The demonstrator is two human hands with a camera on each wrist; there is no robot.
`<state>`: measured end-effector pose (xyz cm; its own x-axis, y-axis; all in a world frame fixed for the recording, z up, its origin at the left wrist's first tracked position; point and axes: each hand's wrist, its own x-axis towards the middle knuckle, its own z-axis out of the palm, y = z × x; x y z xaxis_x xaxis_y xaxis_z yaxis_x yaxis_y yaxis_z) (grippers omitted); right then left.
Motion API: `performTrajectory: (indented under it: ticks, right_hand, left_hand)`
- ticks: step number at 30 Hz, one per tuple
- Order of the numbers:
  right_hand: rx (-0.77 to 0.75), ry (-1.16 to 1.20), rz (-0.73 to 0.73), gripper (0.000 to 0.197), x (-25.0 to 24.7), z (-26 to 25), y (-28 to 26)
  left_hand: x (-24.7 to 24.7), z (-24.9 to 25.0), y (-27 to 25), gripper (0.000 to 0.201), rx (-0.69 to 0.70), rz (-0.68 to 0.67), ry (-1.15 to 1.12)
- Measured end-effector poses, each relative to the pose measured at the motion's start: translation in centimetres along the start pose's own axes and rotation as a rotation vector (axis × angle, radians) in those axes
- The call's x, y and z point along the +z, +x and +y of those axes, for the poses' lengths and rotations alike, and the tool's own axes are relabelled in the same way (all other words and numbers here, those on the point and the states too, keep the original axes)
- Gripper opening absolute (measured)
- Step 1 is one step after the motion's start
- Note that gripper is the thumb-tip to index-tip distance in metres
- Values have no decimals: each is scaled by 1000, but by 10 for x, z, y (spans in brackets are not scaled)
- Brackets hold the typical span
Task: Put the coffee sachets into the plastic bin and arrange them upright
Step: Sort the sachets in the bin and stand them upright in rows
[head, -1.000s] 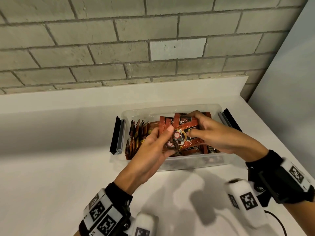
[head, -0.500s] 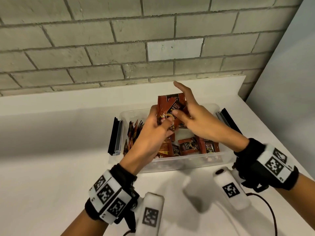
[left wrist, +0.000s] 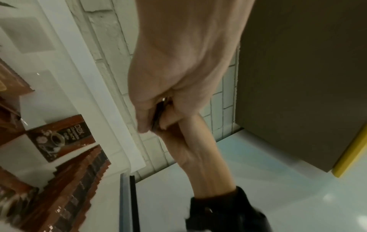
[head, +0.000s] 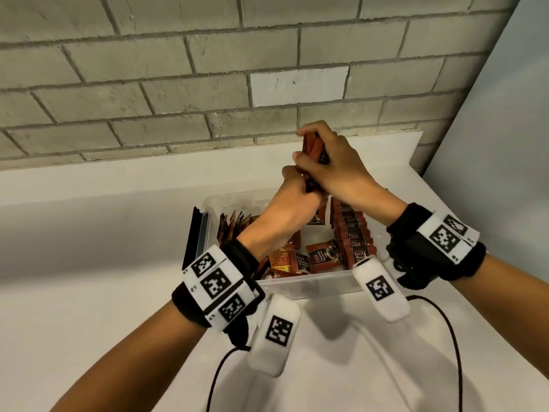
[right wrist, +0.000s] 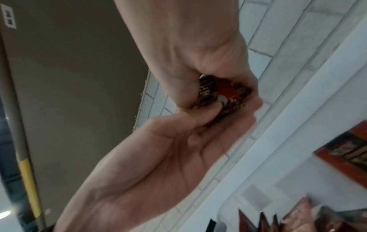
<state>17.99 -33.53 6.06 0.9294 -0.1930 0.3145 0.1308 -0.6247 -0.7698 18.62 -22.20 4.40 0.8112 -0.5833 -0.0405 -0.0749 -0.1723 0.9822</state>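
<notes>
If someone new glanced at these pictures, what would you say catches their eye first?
Both hands meet above the clear plastic bin, the left hand and right hand gripping a small bundle of red-brown coffee sachets. Below them, a neat upright row of sachets lines the bin's right side, while loose sachets lie flat near its front wall.

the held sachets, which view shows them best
Right wrist: the held sachets face the camera, print visible, between both hands. Head shows only red edges above the bin; left wrist only a dark sliver between fingers.
</notes>
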Motion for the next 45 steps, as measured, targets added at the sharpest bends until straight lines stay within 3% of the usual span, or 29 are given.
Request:
performTrajectory:
  ticks: [4, 8, 12, 15, 18, 20, 22, 25, 31, 38, 43, 45]
  right_hand:
    - [132, 29, -31, 24, -19, 23, -1]
    - [249, 9, -98, 19, -34, 42, -9]
    - [381, 75, -212, 40, -38, 53, -19]
    - [575, 185, -344, 60, -41, 58, -22]
    - [719, 580, -446, 35, -48, 62, -22]
    - [697, 766, -499, 13, -54, 62, -22]
    - [668, 793, -483, 23, -55, 64, -21]
    - [665, 599, -480, 41, -53, 66, -17]
    - [617, 273, -694, 60, -49, 67, -7]
    - [437, -90, -794, 62, -32, 49, -2]
    - [481, 73, -787, 59, -30, 52, -2]
    - [512, 141, -781, 62, -39, 56, -2]
  left_hand:
    - [-12, 7, 14, 43, -223, -338, 401]
    - [-7, 1, 38, 33, -266, -701, 943]
    - [15, -18, 57, 37, -375, -1012, 1146]
    - [31, -30, 65, 44, -362, -1126, 1286]
    - [38, -36, 69, 46, -340, -1150, 1367]
    - [36, -38, 71, 46, -346, -1131, 1342]
    - [30, -40, 75, 45, -363, -1089, 1271]
    - [21, -40, 76, 40, -429, -1028, 1095]
    - [-11, -24, 70, 27, -340, -651, 674]
    - [-43, 2, 66, 52, -231, -400, 341]
    - [-48, -4, 67, 53, -245, -205, 96]
    - [-47, -4, 63, 42, -245, -238, 145]
